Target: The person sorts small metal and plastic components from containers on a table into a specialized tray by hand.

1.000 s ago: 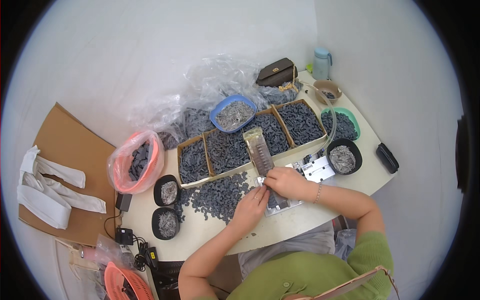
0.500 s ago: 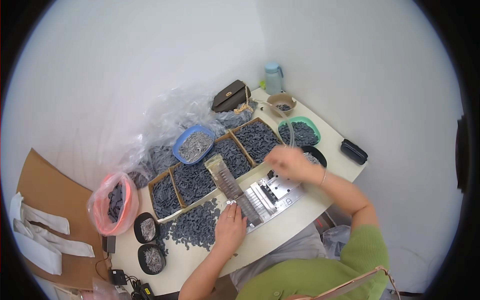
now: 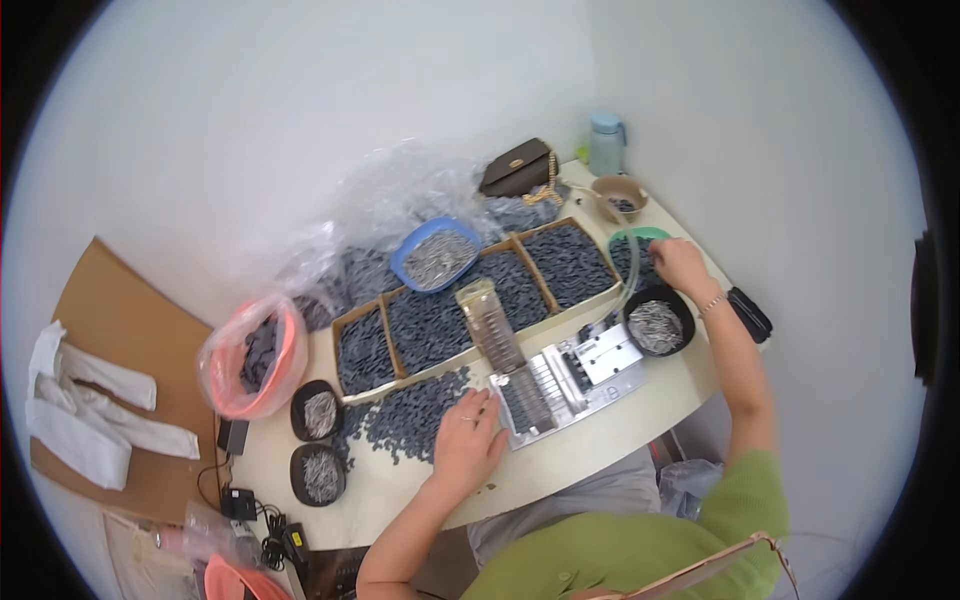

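Note:
My left hand (image 3: pixel 468 442) lies at the left end of a metal fixture (image 3: pixel 610 392), fingers stretched out beside its slotted block and holding nothing I can see. From that block rises a clear ribbed chute (image 3: pixel 490 325) with dark strips inside. My right hand (image 3: pixel 682 266) is at the right edge of a green bowl (image 3: pixel 640 233) of small dark grey parts. Its fingers are drawn together; whatever they hold is hidden. A black bowl (image 3: pixel 657 322) of silvery metal pins stands between that hand and the fixture. A pale tube (image 3: pixel 634 270) curves past the green bowl.
Behind the fixture, a divided cardboard tray (image 3: pixel 395 345) is full of dark parts, and a blue bowl (image 3: pixel 436 256) of pins rests on it. Loose parts (image 3: pixel 415 420) are heaped left. A pink lined basket (image 3: pixel 255 355), handbag (image 3: pixel 520 168), bottle (image 3: pixel 606 145) and black case (image 3: pixel 750 315) border the table.
My right hand has moved from above the fixture to the green bowl on the right. My left hand has slid off the slotted block to its side. The whole view has shifted.

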Demonstrator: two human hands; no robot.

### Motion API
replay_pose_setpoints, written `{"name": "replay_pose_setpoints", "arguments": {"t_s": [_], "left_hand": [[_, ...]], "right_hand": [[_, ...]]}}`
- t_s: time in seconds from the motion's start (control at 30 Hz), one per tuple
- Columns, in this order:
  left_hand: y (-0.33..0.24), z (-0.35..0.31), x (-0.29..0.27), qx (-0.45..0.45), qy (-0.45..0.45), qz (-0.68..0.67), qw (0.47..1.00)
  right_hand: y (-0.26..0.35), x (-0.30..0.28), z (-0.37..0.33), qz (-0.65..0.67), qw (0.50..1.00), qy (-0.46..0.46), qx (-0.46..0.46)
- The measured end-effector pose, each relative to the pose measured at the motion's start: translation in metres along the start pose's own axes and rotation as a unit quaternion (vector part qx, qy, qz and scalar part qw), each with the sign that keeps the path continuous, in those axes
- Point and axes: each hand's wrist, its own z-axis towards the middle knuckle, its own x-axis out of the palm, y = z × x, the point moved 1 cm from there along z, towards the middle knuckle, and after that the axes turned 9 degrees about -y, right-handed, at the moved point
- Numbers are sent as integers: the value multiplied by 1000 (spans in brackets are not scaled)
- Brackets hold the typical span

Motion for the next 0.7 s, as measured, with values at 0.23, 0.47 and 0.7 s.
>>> {"name": "replay_pose_setpoints", "arguments": {"t_s": [0.23,0.47,0.7], "left_hand": [[67,-62,-99,-192,-127,173,958],[117,-126,-143,-311,-140,253,905],[121,-139,-142,-320,-130,251,904]], "right_hand": [[147,-58,-34,436,888,120,-81],[232,-12,-73,282,896,29,-342],[228,-14,-87,248,882,-9,-400]]}}
